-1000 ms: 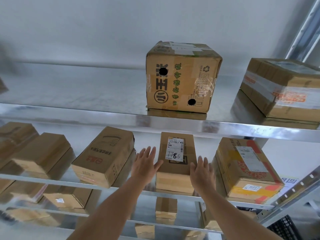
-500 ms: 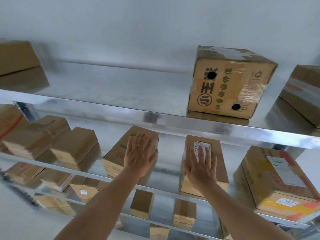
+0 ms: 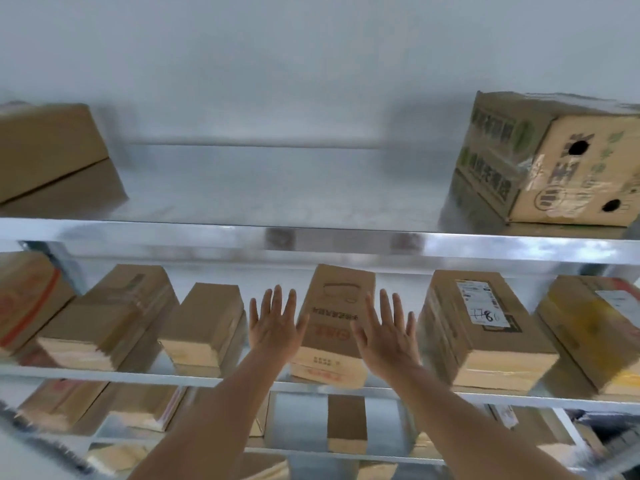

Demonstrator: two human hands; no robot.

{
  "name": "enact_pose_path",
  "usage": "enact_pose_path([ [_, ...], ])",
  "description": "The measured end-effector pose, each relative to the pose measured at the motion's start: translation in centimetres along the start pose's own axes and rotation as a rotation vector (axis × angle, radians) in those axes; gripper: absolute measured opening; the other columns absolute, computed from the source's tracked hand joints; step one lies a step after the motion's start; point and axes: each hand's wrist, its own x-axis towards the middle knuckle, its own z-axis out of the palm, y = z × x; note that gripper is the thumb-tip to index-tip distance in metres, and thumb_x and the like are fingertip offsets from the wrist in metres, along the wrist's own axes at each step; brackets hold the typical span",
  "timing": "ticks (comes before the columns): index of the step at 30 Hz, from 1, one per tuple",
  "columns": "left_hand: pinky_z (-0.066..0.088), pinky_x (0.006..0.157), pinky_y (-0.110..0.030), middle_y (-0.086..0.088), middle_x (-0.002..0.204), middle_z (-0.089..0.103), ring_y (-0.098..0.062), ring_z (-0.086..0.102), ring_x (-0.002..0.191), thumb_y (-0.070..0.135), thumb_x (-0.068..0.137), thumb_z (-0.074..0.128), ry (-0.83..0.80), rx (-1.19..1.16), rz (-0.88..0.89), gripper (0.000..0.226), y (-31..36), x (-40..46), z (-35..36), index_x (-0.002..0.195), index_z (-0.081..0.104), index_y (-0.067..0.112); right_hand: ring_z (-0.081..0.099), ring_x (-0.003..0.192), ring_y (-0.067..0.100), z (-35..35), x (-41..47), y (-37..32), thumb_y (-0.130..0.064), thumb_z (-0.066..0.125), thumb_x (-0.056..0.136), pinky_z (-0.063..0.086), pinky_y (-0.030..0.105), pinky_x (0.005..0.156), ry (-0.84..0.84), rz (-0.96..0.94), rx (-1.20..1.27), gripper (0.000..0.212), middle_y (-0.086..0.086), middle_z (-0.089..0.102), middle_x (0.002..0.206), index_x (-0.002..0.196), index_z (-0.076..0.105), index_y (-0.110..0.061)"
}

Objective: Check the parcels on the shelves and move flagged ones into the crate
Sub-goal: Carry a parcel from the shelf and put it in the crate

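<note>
A brown parcel with red print [image 3: 337, 317] lies on the middle shelf [image 3: 242, 379], straight ahead. My left hand [image 3: 273, 323] is at its left side and my right hand [image 3: 388, 332] at its right side, both with fingers straight and spread. Whether the palms touch the box I cannot tell. To its right lies the parcel with a white label marked 7786 [image 3: 485, 327]. Further right lies a yellow and red parcel [image 3: 595, 327]. No crate is in view.
Several plain parcels [image 3: 204, 323] fill the left of the middle shelf. On the top shelf [image 3: 311, 237] stand a green-printed box [image 3: 550, 161] at right and a plain box [image 3: 48, 150] at left. Lower shelves hold more parcels [image 3: 346, 424].
The view has swung left. Both hands have left the labelled 7786 parcel and moved left to either side of the red-printed parcel.
</note>
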Motion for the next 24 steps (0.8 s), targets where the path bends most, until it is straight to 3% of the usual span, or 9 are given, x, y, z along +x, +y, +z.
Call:
enact_pose_path([
  [5, -0.005, 0.129, -0.052, -0.004, 0.175, -0.007, -0.025, -0.005, 0.162, 0.059, 0.107, 0.009, -0.137, -0.123, 0.014, 0.070, -0.5, 0.3, 1.2, 0.166, -0.008, 0.026, -0.016, 0.158, 0.029, 0.4, -0.4, -1.6, -0.062, 0.009, 0.103, -0.001, 0.055, 0.127, -0.041, 0.031, 0.022, 0.072, 0.005, -0.018, 0.171, 0.161, -0.021, -0.030],
  [7, 0.002, 0.130, -0.053, -0.005, 0.175, 0.000, -0.026, 0.003, 0.161, 0.057, 0.108, 0.014, -0.205, -0.227, -0.008, 0.071, -0.5, 0.3, 2.0, 0.166, -0.005, 0.022, -0.005, 0.159, 0.031, 0.8, -0.4, -1.6, -0.060, 0.015, 0.105, 0.010, 0.054, 0.127, -0.057, 0.046, 0.068, 0.072, 0.007, -0.012, 0.172, 0.161, -0.019, -0.030],
  [9, 0.018, 0.128, -0.054, -0.007, 0.174, 0.013, -0.029, 0.019, 0.159, 0.055, 0.109, 0.019, -0.273, -0.368, -0.040, 0.072, -0.3, 0.4, 2.5, 0.167, -0.001, 0.017, 0.021, 0.155, 0.036, 1.6, 0.1, -1.2, -0.060, 0.019, 0.105, 0.033, 0.055, 0.121, -0.091, 0.117, 0.181, 0.072, 0.012, 0.007, 0.171, 0.162, -0.015, -0.030],
  [12, 0.048, 0.111, -0.046, -0.012, 0.152, 0.053, -0.031, 0.056, 0.134, 0.045, 0.111, 0.027, -0.387, -0.712, -0.105, 0.061, 0.0, 0.0, 2.7, 0.162, 0.023, 0.012, 0.063, 0.120, 0.030, 2.3, 0.4, -1.0, -0.055, 0.032, 0.105, 0.059, 0.048, 0.092, -0.219, 0.303, 0.542, 0.073, 0.011, 0.054, 0.143, 0.161, 0.002, -0.020],
  [14, 0.057, 0.099, -0.045, -0.008, 0.125, 0.067, -0.027, 0.067, 0.113, 0.038, 0.111, 0.031, -0.429, -0.890, -0.127, 0.044, 0.0, -0.1, 2.6, 0.144, 0.045, 0.013, 0.068, 0.106, 0.026, 2.4, 0.2, -1.2, -0.050, 0.036, 0.106, 0.061, 0.042, 0.088, -0.324, 0.357, 0.719, 0.059, 0.008, 0.067, 0.123, 0.150, 0.035, -0.010],
  [16, 0.060, 0.089, -0.040, -0.007, 0.120, 0.069, -0.024, 0.068, 0.108, 0.033, 0.111, 0.035, -0.448, -1.027, -0.168, 0.037, 0.1, -0.5, 2.1, 0.139, 0.051, 0.015, 0.069, 0.100, 0.022, 2.2, -0.3, -1.4, -0.046, 0.038, 0.108, 0.061, 0.036, 0.081, -0.355, 0.379, 0.839, 0.045, 0.004, 0.072, 0.111, 0.133, 0.055, -0.013],
  [18, 0.058, 0.082, -0.033, -0.008, 0.122, 0.070, -0.024, 0.069, 0.108, 0.030, 0.111, 0.039, -0.463, -1.115, -0.211, 0.035, 0.0, -0.8, 1.6, 0.140, 0.051, 0.015, 0.069, 0.093, 0.018, 1.8, -0.5, -1.4, -0.043, 0.042, 0.108, 0.058, 0.029, 0.069, -0.366, 0.399, 0.938, 0.036, 0.001, 0.073, 0.106, 0.127, 0.058, -0.018],
  [20, 0.059, 0.091, -0.039, -0.010, 0.120, 0.069, -0.025, 0.069, 0.108, 0.028, 0.110, 0.044, -0.479, -1.208, -0.282, 0.031, -0.4, -1.1, 1.4, 0.136, 0.050, 0.014, 0.069, 0.093, 0.017, 1.6, -0.5, -1.2, -0.039, 0.045, 0.107, 0.055, 0.027, 0.067, -0.366, 0.416, 1.022, 0.030, 0.001, 0.073, 0.107, 0.128, 0.057, -0.020],
  [24, 0.057, 0.083, -0.039, -0.014, 0.115, 0.068, -0.024, 0.068, 0.103, 0.025, 0.108, 0.054, -0.515, -1.359, -0.424, 0.030, -0.8, -1.7, 1.0, 0.131, 0.046, 0.008, 0.071, 0.101, 0.021, 1.6, -0.6, -0.3, -0.031, 0.050, 0.107, 0.061, 0.040, 0.087, -0.354, 0.414, 1.101, 0.024, 0.001, 0.074, 0.110, 0.128, 0.058, -0.025],
])
